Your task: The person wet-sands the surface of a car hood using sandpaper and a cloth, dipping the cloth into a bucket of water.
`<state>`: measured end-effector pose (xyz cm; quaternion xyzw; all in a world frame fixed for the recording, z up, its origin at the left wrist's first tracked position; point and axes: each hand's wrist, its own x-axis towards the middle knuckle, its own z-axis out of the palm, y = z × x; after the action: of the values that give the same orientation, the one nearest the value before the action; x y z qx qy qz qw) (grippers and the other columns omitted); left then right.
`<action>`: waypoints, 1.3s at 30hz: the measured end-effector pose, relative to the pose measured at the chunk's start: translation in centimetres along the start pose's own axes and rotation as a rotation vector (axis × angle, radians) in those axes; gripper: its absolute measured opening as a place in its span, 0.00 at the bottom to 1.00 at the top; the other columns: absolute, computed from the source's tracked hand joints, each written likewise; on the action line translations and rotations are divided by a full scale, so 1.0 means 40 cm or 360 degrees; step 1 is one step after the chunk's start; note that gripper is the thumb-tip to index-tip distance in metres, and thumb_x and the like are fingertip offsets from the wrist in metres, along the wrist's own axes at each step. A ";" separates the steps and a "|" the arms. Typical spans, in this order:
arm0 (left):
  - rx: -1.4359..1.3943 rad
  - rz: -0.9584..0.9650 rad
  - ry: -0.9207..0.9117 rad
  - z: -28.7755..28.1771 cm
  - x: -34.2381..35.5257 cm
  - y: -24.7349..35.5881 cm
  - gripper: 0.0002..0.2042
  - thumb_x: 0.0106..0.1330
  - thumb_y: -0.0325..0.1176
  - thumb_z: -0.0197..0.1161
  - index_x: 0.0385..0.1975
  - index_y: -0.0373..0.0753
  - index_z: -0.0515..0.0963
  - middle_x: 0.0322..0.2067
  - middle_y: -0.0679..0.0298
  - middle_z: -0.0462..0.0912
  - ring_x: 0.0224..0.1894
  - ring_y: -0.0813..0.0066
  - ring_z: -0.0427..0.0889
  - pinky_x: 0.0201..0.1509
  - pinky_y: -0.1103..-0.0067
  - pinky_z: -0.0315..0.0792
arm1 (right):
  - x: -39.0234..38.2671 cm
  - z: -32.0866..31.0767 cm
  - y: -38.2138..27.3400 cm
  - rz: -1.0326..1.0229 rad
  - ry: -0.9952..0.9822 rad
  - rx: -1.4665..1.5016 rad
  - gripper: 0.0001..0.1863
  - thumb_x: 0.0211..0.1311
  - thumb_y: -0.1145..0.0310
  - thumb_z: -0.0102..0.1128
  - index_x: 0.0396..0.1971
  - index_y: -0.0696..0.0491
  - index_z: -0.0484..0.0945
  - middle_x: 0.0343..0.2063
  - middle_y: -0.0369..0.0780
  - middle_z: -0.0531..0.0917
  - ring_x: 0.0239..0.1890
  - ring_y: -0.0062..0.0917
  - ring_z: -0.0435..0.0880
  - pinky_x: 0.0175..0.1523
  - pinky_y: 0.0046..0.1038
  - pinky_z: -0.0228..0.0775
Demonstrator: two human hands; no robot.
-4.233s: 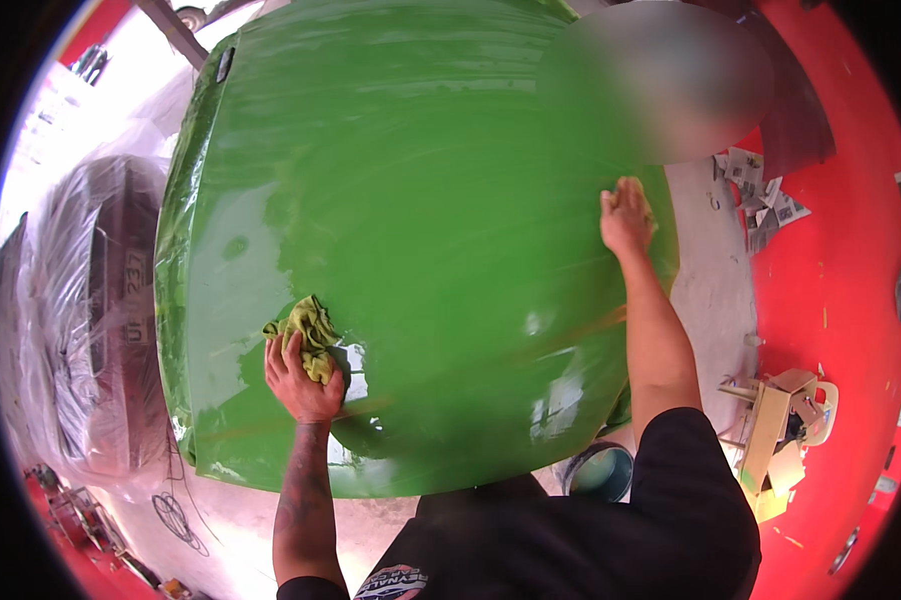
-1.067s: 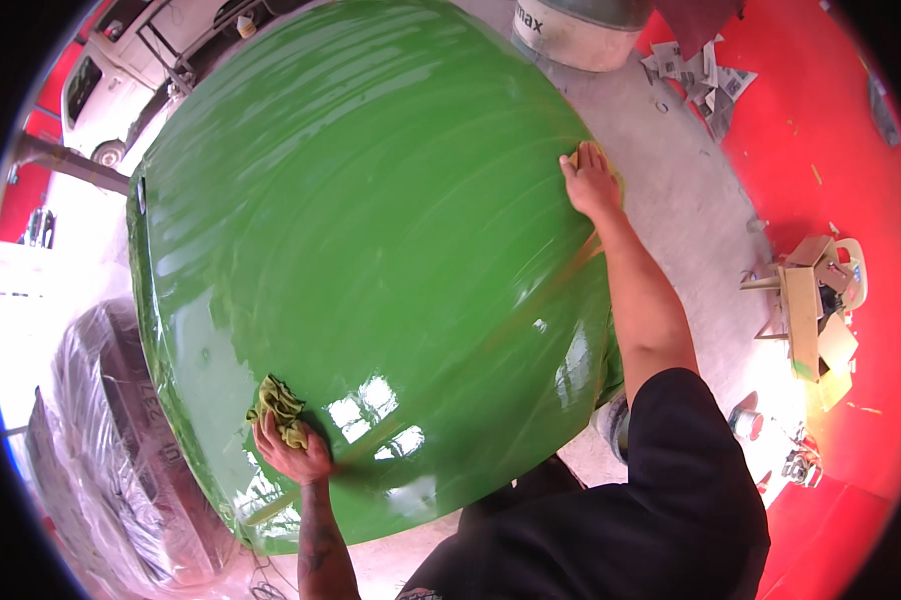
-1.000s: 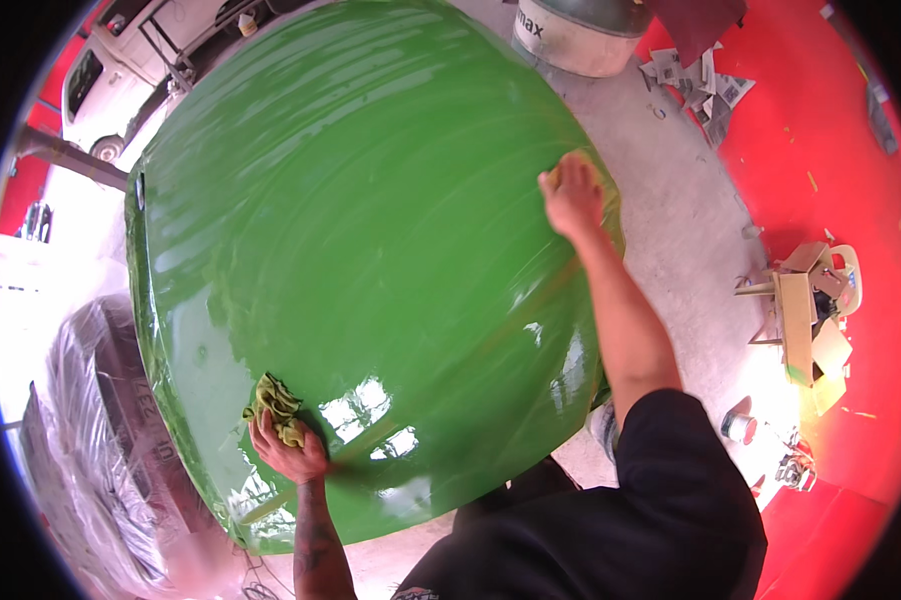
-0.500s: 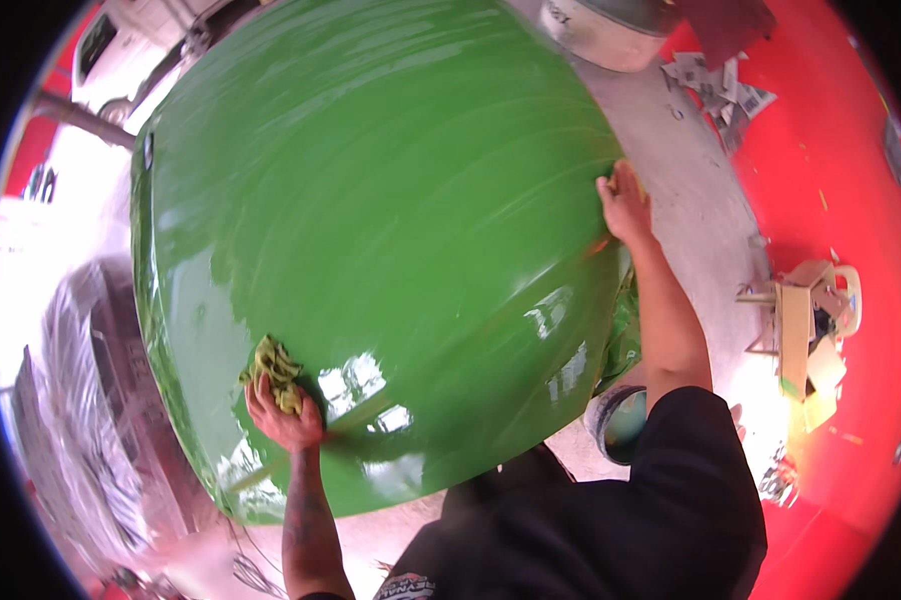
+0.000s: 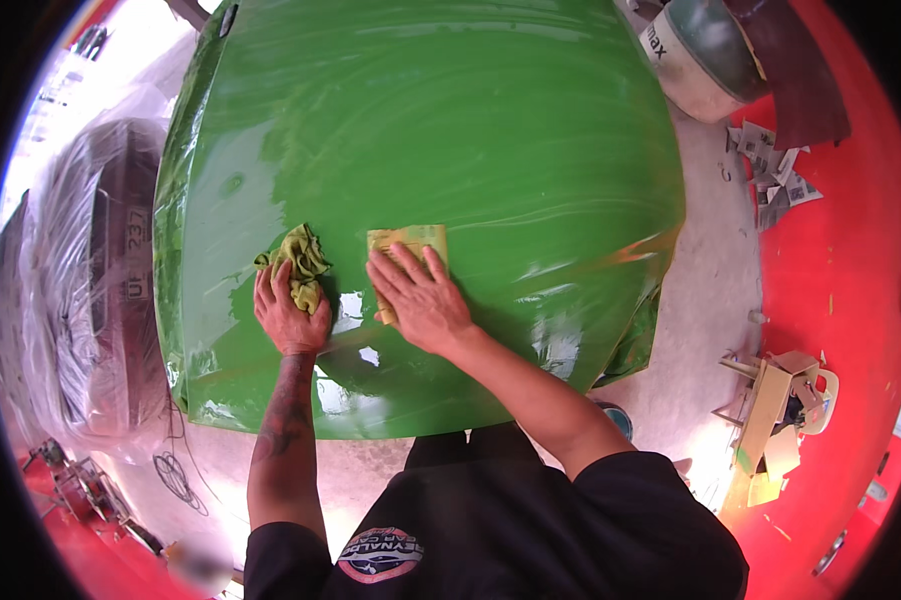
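A large glossy green car hood [image 5: 490,130] lies in front of me, wet and streaked. My left hand [image 5: 292,318] is closed round a crumpled yellow-green cloth [image 5: 306,256], resting on the hood's near left part. Just right of it, my right hand [image 5: 422,298] presses a yellow sheet of sandpaper [image 5: 428,236] flat on the surface. Its fingers lie stretched over the sheet, whose far edge and left side show beyond the hand. The two hands are a short way apart.
Plastic sheeting covers a vehicle [image 5: 100,260] at the left. A white bucket [image 5: 695,65] stands at the far right, near newspaper scraps [image 5: 775,175] on the red floor. A cardboard box [image 5: 765,400] sits at the right. Coiled cable [image 5: 178,480] lies at lower left.
My right hand has swept from the hood's right edge leftward to near my left hand, with the sandpaper under it. The left hand still grips the cloth; the whole view has shifted.
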<state>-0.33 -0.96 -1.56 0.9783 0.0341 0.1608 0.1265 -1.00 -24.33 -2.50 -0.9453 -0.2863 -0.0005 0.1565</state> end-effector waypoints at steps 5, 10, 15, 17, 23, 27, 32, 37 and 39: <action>-0.0024 -0.0047 0.0010 -0.007 -0.003 -0.004 0.33 0.47 0.45 0.64 0.58 0.47 0.70 0.60 0.55 0.68 0.67 0.50 0.61 0.68 0.59 0.54 | -0.173 -0.171 0.288 0.0899 -0.0144 -0.0507 0.39 0.69 0.45 0.45 0.72 0.52 0.51 0.74 0.41 0.50 0.75 0.37 0.48 0.74 0.51 0.41; -0.0014 -0.0046 -0.0027 -0.007 -0.005 -0.007 0.36 0.44 0.44 0.65 0.60 0.50 0.68 0.60 0.55 0.67 0.67 0.51 0.61 0.68 0.59 0.54 | -0.269 -0.167 0.416 0.1403 -0.0024 -0.0361 0.38 0.71 0.48 0.43 0.73 0.51 0.46 0.75 0.42 0.45 0.76 0.39 0.42 0.74 0.52 0.36; -0.0025 -0.0047 0.0013 -0.004 -0.005 -0.011 0.36 0.44 0.45 0.65 0.60 0.50 0.68 0.60 0.55 0.68 0.67 0.51 0.61 0.68 0.59 0.54 | -0.112 -0.019 0.017 0.0427 -0.0019 -0.0158 0.37 0.68 0.46 0.46 0.71 0.51 0.56 0.73 0.40 0.52 0.75 0.40 0.47 0.73 0.54 0.38; -0.0035 -0.0042 0.0035 -0.003 -0.006 -0.015 0.36 0.44 0.45 0.65 0.60 0.50 0.69 0.59 0.55 0.68 0.67 0.51 0.61 0.68 0.59 0.55 | -0.037 0.017 -0.158 0.0046 -0.0248 -0.0004 0.34 0.68 0.46 0.44 0.69 0.49 0.60 0.73 0.37 0.53 0.75 0.37 0.47 0.74 0.51 0.36; -0.0064 -0.0027 0.0041 -0.001 -0.002 -0.023 0.35 0.46 0.47 0.64 0.60 0.50 0.69 0.59 0.56 0.69 0.67 0.52 0.62 0.68 0.59 0.55 | -0.062 -0.024 -0.011 0.0046 -0.0104 0.0006 0.33 0.69 0.46 0.44 0.69 0.48 0.60 0.73 0.36 0.55 0.75 0.34 0.50 0.75 0.46 0.38; -0.0045 -0.0026 0.0045 -0.008 -0.004 -0.019 0.34 0.47 0.46 0.63 0.59 0.49 0.69 0.59 0.56 0.69 0.66 0.51 0.62 0.68 0.59 0.55 | -0.191 -0.142 0.384 0.0977 0.0080 -0.0479 0.36 0.71 0.46 0.43 0.73 0.46 0.50 0.74 0.37 0.49 0.75 0.36 0.47 0.75 0.47 0.40; -0.0059 -0.0066 0.0040 -0.010 -0.002 -0.014 0.33 0.47 0.45 0.63 0.59 0.49 0.69 0.59 0.55 0.69 0.66 0.50 0.62 0.67 0.59 0.55 | -0.132 -0.155 0.473 0.1803 0.0206 -0.0282 0.38 0.72 0.40 0.32 0.74 0.47 0.46 0.75 0.38 0.47 0.76 0.36 0.43 0.74 0.50 0.37; -0.0061 -0.0053 -0.0002 -0.005 -0.006 -0.019 0.34 0.45 0.45 0.66 0.59 0.51 0.70 0.59 0.57 0.69 0.67 0.51 0.61 0.68 0.58 0.55 | 0.098 -0.009 0.031 0.0635 0.0084 -0.0304 0.38 0.69 0.45 0.43 0.71 0.52 0.53 0.74 0.40 0.49 0.76 0.40 0.44 0.74 0.53 0.36; -0.0095 -0.0041 0.0038 -0.004 -0.007 -0.023 0.34 0.46 0.46 0.66 0.59 0.51 0.70 0.59 0.57 0.69 0.67 0.51 0.62 0.68 0.58 0.55 | 0.131 0.027 -0.106 0.0224 -0.0137 -0.0184 0.37 0.69 0.46 0.43 0.71 0.52 0.54 0.73 0.41 0.52 0.75 0.40 0.46 0.74 0.51 0.36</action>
<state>-0.66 -0.06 -1.75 0.9715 0.0434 0.1719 0.1574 0.99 -17.86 -1.81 -0.9697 -0.2251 0.0345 0.0888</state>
